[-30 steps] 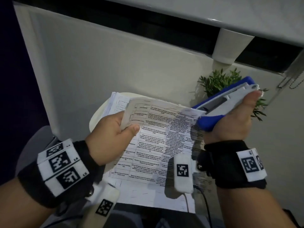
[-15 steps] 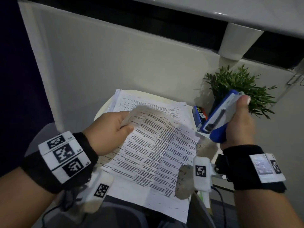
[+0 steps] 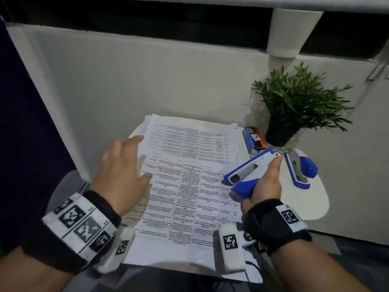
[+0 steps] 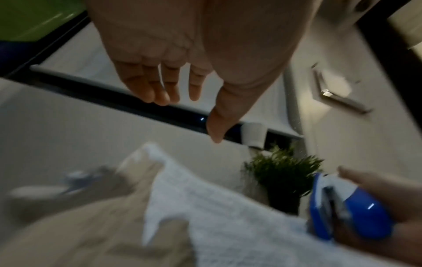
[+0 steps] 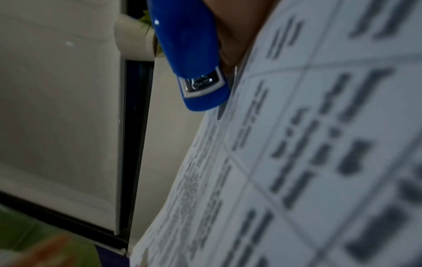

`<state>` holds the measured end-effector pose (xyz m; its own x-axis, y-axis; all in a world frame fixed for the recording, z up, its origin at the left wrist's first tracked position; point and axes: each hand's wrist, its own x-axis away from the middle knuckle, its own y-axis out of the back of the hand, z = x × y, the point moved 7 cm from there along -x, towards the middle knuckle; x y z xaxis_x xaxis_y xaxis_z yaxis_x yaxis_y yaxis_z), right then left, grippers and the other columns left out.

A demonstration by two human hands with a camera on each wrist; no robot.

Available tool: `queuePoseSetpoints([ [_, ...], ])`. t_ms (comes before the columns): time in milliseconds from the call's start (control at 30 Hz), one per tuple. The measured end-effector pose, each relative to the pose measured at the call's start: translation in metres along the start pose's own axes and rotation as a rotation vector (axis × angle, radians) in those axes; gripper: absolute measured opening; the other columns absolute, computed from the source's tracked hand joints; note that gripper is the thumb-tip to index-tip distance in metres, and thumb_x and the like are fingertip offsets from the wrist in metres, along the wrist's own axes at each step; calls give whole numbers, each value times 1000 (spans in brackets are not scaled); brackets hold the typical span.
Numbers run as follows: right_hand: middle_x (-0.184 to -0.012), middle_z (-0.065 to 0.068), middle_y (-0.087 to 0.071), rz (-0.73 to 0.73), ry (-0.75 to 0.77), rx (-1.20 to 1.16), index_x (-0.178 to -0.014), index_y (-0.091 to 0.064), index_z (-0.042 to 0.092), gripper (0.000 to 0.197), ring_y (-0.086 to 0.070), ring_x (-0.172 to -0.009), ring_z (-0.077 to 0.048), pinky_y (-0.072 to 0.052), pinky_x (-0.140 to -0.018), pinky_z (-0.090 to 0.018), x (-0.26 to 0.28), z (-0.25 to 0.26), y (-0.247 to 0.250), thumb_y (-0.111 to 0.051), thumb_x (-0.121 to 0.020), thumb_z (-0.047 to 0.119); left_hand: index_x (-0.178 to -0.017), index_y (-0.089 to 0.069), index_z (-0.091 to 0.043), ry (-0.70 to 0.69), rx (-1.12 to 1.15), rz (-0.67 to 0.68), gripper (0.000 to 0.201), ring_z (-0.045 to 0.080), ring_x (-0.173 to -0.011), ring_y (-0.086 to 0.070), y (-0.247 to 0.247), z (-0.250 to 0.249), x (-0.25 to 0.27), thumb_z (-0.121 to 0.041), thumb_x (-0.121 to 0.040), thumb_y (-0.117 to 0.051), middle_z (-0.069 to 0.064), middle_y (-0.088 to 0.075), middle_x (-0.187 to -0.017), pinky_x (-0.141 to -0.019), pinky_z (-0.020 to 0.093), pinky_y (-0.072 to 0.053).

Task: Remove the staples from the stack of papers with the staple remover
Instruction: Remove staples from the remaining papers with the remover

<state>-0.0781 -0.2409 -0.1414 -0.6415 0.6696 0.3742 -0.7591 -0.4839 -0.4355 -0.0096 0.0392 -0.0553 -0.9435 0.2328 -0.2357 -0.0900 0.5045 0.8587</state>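
Item: staple remover point(image 3: 250, 175), blue and white, held in the right hand point(image 3: 266, 182), whose grip is wrapped round its lower handle with the thumb along the top.
Item: stack of papers point(image 3: 189, 165), lying on the round white bench point(image 3: 311, 207) just left of that grip; top sheet printed in a table.
Item: left hand point(image 3: 124, 171), fingers spread and relaxed, grip wide, holding nothing, hovering at the stack's left edge.
Handling note: no staple is discernible. Likely best to flatten the sheets with the left hand, find the stapled corner, then slide the nose under it.
Surroundings: second blue stapler-like tool point(image 3: 301, 169), potted plant point(image 3: 294, 106) and small box point(image 3: 253, 138) beyond the right grip; pale wall behind; dim light.
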Motion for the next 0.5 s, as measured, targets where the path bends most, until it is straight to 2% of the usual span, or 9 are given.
queuePoseSetpoints([
  [67, -95, -1, -77, 23, 4, -7, -107, -68, 26, 54, -74, -76, -24, -54, -75, -45, 2, -1, -2, -36, -94, 67, -128, -49, -24, -189, 56, -50, 49, 14, -105, -48, 7, -34, 5, -20, -83, -67, -5, -44, -121, -91, 30, -40],
  [133, -101, 0, -76, 44, 7, 15, -113, -68, 30, 52, -73, -86, -29, -54, -83, -51, 3, -4, -5, -37, -93, 68, -111, -61, -27, -275, 117, 85, 29, 2, -87, -51, -9, -62, 4, -21, -84, -66, -14, -52, -103, -84, 23, -42],
  [167, -101, -2, -75, 53, 3, 30, -114, -68, 33, 54, -70, -88, -35, -52, -81, -53, 3, -6, -5, -39, -90, 72, -106, -64, -28, -279, 121, 174, 23, 0, -82, -51, -23, -74, 2, -22, -84, -65, -14, -54, -99, -83, 22, -44],
  [233, -92, -6, -72, 41, 2, 68, -116, -65, 35, 68, -62, -92, -42, -48, -86, -51, 1, -11, -4, -43, -73, 83, -107, -66, -26, -282, 47, 299, 20, 4, -86, -52, -52, -90, -8, -25, -88, -61, -11, -58, -102, -87, 22, -44],
  [300, -85, 8, -63, -1, 7, 119, -122, -58, 35, 86, -60, -98, -28, -46, -99, -56, -6, -18, 1, -43, -59, 92, -114, -63, -24, -354, -115, 353, 24, 11, -99, -53, -74, -104, -20, -26, -93, -54, -6, -58, -111, -91, 28, -43],
  [333, -93, 11, -64, -7, -1, 136, -125, -56, 36, 97, -60, -102, -23, -45, -102, -57, -13, -23, 4, -43, -52, 98, -114, -63, -23, -389, -188, 366, 23, 15, -103, -53, -82, -109, -26, -25, -94, -51, -3, -58, -112, -90, 30, -44],
  [400, -120, 8, -66, 7, -8, 141, -128, -55, 39, 113, -62, -114, -26, -43, -103, -57, -26, -32, 7, -46, -36, 104, -99, -64, -18, -407, -278, 389, 15, 21, -101, -55, -93, -114, -37, -21, -93, -50, 0, -60, -104, -82, 31, -45],
  [467, -127, 3, -65, 22, 5, 148, -127, -55, 41, 116, -61, -116, -31, -43, -103, -58, -36, -37, 8, -46, -31, 105, -91, -62, -19, -375, -309, 393, 11, 22, -100, -57, -98, -114, -47, -23, -92, -53, -1, -62, -98, -81, 32, -47],
  [500, -124, 2, -66, 25, 9, 166, -125, -56, 41, 115, -62, -114, -33, -43, -102, -59, -34, -35, 7, -45, -30, 105, -96, -65, -20, -357, -309, 392, 13, 21, -100, -57, -98, -115, -50, -24, -92, -53, -1, -64, -100, -84, 32, -48],
])
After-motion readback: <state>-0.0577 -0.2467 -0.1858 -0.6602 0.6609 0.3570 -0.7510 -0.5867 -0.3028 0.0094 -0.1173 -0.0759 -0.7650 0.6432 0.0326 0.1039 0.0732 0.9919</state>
